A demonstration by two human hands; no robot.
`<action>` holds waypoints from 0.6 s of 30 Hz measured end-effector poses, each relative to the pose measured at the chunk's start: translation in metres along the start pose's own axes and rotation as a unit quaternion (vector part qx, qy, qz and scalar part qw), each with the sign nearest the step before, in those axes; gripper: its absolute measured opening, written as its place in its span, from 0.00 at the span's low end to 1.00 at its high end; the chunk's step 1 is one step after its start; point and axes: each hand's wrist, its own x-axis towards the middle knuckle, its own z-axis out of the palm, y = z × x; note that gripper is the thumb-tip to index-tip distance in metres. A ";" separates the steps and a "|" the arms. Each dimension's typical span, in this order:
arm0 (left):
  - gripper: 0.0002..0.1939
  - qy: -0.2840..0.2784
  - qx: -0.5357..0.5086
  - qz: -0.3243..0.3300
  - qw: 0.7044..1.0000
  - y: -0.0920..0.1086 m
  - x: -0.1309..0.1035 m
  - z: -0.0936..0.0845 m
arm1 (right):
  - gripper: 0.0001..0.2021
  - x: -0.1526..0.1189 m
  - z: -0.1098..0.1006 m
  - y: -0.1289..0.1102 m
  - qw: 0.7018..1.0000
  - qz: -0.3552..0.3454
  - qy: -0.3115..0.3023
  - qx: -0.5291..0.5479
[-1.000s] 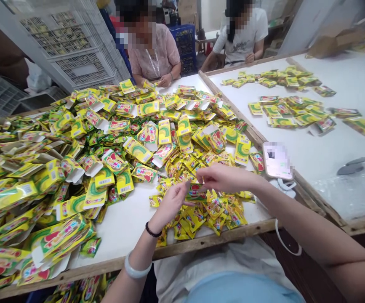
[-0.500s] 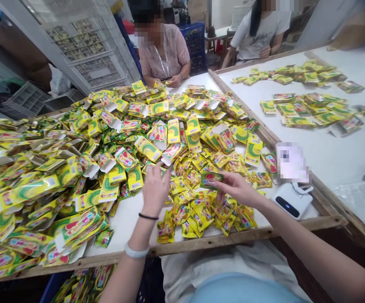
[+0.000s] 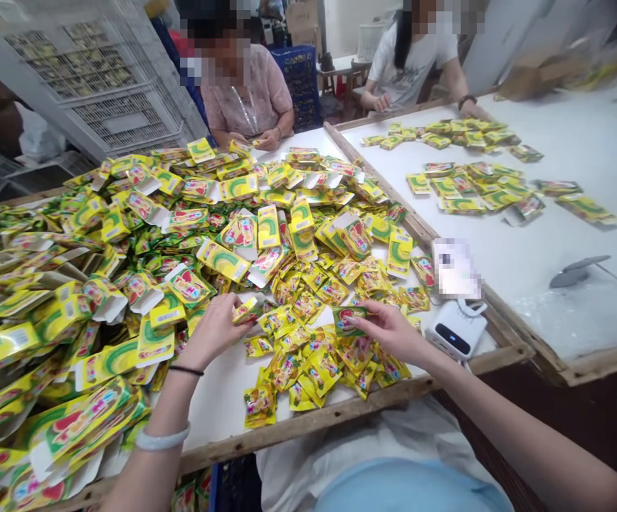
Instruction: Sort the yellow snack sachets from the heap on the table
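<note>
- Left hand, seen from the head camera, pinches a small yellow sachet between thumb and fingertips, just above the white table.
- Right hand pinches a green sachet by its edge, holding it over the loose sachet pile near the table's front rim.
- Flat yellow-green cartons cover the table's left and far parts; several lie with their end flaps open, and what is inside them cannot be told.
- White plastic crates stand stacked behind the table, yellow packs showing through the mesh.
- A white device sits just right of the pile.
- Half a second earlier the left hand was open and empty, reaching over the pile; now it has closed on a sachet. The right hand keeps its green sachet.
</note>
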 end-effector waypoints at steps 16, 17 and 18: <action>0.19 -0.193 -0.469 0.026 0.862 0.130 -0.043 0.021 | 0.08 -0.008 0.021 -0.085 0.902 -0.234 -0.094 -0.351; 0.17 -0.192 -0.457 0.036 0.868 0.129 -0.043 0.023 | 0.09 -0.010 0.021 -0.085 0.896 -0.224 -0.102 -0.370; 0.16 -0.193 -0.454 0.042 0.869 0.128 -0.043 0.024 | 0.09 -0.011 0.022 -0.085 0.895 -0.218 -0.103 -0.376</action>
